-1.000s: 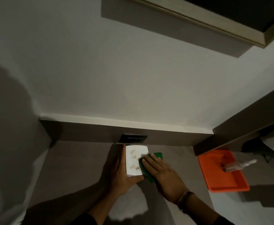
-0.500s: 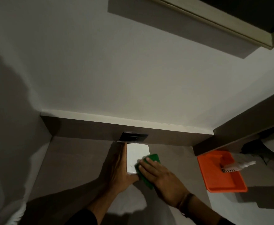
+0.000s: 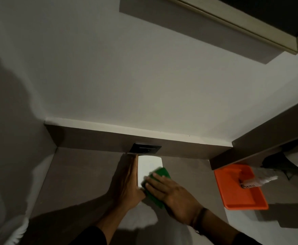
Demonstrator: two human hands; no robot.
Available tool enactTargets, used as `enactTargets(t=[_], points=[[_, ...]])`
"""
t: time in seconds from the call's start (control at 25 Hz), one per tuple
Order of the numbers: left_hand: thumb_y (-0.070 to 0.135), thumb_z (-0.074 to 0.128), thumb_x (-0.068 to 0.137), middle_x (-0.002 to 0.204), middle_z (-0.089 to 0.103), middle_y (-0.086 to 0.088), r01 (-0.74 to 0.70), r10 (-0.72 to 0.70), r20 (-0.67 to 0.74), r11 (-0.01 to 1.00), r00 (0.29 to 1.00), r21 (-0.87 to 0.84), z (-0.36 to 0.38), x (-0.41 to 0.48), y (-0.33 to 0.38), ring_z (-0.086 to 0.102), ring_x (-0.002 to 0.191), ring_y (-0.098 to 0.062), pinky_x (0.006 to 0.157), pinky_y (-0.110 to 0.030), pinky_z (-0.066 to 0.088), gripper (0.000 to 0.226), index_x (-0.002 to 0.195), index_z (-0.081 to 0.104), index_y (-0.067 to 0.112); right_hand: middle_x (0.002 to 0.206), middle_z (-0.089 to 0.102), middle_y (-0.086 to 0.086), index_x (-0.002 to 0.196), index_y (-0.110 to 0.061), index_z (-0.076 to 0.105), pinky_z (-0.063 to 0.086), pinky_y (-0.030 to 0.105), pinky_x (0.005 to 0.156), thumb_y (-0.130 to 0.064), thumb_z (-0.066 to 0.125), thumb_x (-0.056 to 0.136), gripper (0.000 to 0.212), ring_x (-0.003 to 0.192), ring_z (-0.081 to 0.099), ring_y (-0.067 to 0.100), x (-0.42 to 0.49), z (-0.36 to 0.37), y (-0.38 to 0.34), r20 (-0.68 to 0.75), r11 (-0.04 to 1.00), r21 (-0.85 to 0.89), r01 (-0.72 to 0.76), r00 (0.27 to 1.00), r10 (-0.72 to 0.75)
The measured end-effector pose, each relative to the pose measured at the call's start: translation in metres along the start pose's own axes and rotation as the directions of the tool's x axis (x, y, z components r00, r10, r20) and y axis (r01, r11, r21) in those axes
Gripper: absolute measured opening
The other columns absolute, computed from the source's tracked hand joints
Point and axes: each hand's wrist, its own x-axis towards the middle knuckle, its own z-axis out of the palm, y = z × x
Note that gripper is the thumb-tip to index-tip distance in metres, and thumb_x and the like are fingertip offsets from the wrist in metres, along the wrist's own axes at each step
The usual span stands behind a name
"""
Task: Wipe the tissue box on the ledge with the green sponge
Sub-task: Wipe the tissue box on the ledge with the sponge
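Green sponge (image 3: pixel 162 173) has slid nearer on tissue box (image 3: pixel 148 166); brown marks no longer show. Right hand (image 3: pixel 173 193) presses it flat-fingered, left hand (image 3: pixel 127 183) grips box. Wipe looks well along.

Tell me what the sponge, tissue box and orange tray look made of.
Green sponge: likely soft foam or scouring fibre, matte, no shine. Tissue box: probably card, smooth white flat faces with sharp edges. Orange tray: seemingly moulded plastic, uniform colour, rounded raised rim.

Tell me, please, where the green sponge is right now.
Head view, low centre: the sponge lies under the right hand, pressed against the tissue box on its right side, with the tray further right.
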Motion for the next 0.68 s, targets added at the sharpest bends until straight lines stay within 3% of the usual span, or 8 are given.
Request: enactTargets(t=[0.12, 0.2, 0.28, 0.36, 0.4, 0.48, 0.6, 0.68], points=[[0.043, 0.101, 0.065, 0.155, 0.041, 0.02, -0.155, 0.196, 0.199, 0.967, 0.96, -0.205, -0.006, 0.012, -0.009, 0.041, 0.141, 0.003, 0.127, -0.033, 0.037, 0.118, 0.159, 0.03, 0.031, 0.167, 0.007, -0.011, 0.158, -0.037, 0.007, 0.011, 0.043, 0.125, -0.018, 0.03, 0.095, 0.07, 0.154, 0.002, 0.014, -0.028, -0.004, 0.023, 0.016, 0.988, 0.008, -0.156, 0.988, 0.155], [0.076, 0.089, 0.061, 0.15, 0.043, 0.022, -0.247, 0.261, 0.134, 0.962, 0.956, -0.115, -0.005, 0.019, -0.021, 0.042, 0.136, 0.006, 0.125, -0.02, 0.034, 0.124, 0.161, 0.026, 0.038, 0.166, 0.013, -0.007, 0.157, -0.035, 0.011, 0.022, 0.046, 0.123, -0.015, 0.037, 0.098, 0.068, 0.154, 0.01, 0.018, -0.012, -0.008, 0.041, -0.006, 0.958, 0.03, -0.286, 0.958, 0.287], [0.093, 0.074, 0.058, 0.159, 0.037, 0.017, -0.19, 0.21, 0.187, 0.975, 0.96, -0.119, -0.008, 0.021, -0.035, 0.036, 0.145, 0.0, 0.129, -0.029, 0.031, 0.131, 0.163, 0.011, 0.046, 0.165, 0.021, -0.001, 0.157, -0.029, 0.017, 0.027, 0.047, 0.121, -0.008, 0.043, 0.097, 0.069, 0.153, 0.016, 0.023, 0.022, -0.012, 0.052, -0.043, 0.935, 0.073, -0.347, 0.936, 0.35], [0.079, 0.087, 0.06, 0.173, 0.019, 0.014, -0.198, 0.227, 0.215, 0.969, 0.95, -0.146, 0.0, 0.019, -0.013, 0.019, 0.159, -0.005, 0.134, -0.032, 0.018, 0.144, 0.167, 0.003, 0.032, 0.164, 0.023, 0.003, 0.157, -0.024, 0.021, 0.026, 0.049, 0.121, -0.009, 0.045, 0.096, 0.067, 0.152, 0.019, 0.027, 0.053, -0.014, 0.048, -0.064, 0.939, 0.085, -0.333, 0.939, 0.339], [0.059, 0.094, 0.068, 0.177, 0.017, 0.006, -0.3, 0.314, 0.12, 0.946, 0.942, -0.121, 0.002, 0.02, -0.016, 0.018, 0.163, -0.013, 0.135, -0.034, 0.015, 0.143, 0.168, 0.002, 0.015, 0.164, 0.023, 0.004, 0.157, -0.023, 0.021, 0.024, 0.049, 0.122, -0.012, 0.047, 0.097, 0.067, 0.152, 0.018, 0.028, 0.061, -0.013, 0.039, -0.066, 0.952, 0.072, -0.297, 0.951, 0.302], [0.02, 0.091, 0.082, 0.171, 0.034, -0.02, -0.178, 0.182, 0.199, 0.983, 0.963, -0.04, 0.013, 0.017, 0.023, 0.037, 0.157, -0.037, 0.132, -0.042, 0.025, 0.118, 0.162, 0.009, -0.006, 0.165, 0.023, 0.003, 0.157, -0.024, 0.021, 0.017, 0.046, 0.124, -0.018, 0.05, 0.097, 0.067, 0.152, 0.016, 0.025, 0.054, -0.004, 0.011, -0.073, 0.981, 0.033, -0.191, 0.979, 0.193], [0.012, 0.088, 0.081, 0.173, 0.025, -0.007, -0.145, 0.141, 0.083, 0.989, 0.986, 0.041, 0.001, 0.003, -0.019, 0.037, 0.157, -0.035, 0.13, -0.044, 0.029, 0.122, 0.166, 0.002, 0.033, 0.166, 0.015, -0.005, 0.158, -0.03, 0.017, 0.008, 0.04, 0.124, -0.012, 0.044, 0.098, 0.068, 0.154, 0.006, 0.017, 0.002, 0.006, -0.015, -0.097, 0.996, 0.023, -0.09, 0.991, 0.092], [0.027, 0.097, 0.073, 0.171, 0.024, 0.003, -0.163, 0.186, 0.164, 0.976, 0.969, -0.147, -0.018, 0.013, -0.02, 0.033, 0.157, -0.019, 0.133, -0.041, 0.026, 0.126, 0.166, 0.011, 0.033, 0.167, 0.008, -0.009, 0.158, -0.034, 0.011, 0.011, 0.041, 0.125, -0.006, 0.043, 0.096, 0.075, 0.154, 0.002, 0.016, -0.02, 0.007, -0.002, -0.09, 0.982, 0.054, -0.182, 0.978, 0.186]])
